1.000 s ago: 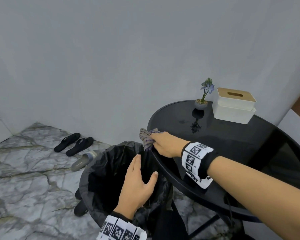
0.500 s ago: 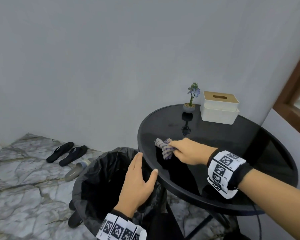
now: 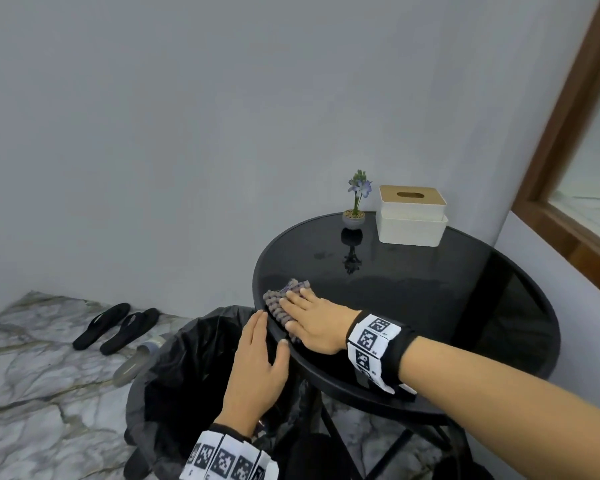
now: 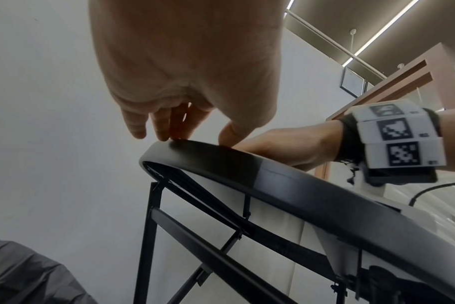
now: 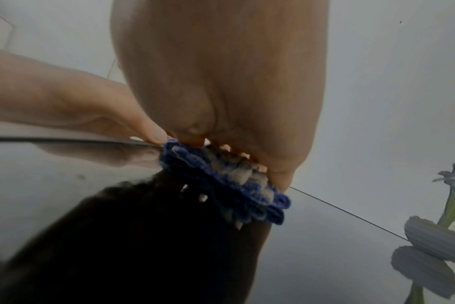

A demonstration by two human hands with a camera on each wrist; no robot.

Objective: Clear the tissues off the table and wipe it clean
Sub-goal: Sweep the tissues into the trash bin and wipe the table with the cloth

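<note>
The cloth [image 3: 284, 306] lies at the left edge of the black desk [image 3: 430, 306], and we judge the wipe goes best with firm, flat pressure sweeping any crumbs over the rim into the lined bin [image 3: 174, 368] below. Our right hand [image 3: 314, 322] presses it with straight, spread fingers, a flat grip, not a pinch. Our left hand [image 3: 257, 368] is open, fingertips touching the rim, holding nothing

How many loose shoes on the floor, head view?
3 clearly: two black flip-flops side by side by the wall, one grey slide beside the bin bag. Dark shapes under the bag might be more; cannot tell.
</note>
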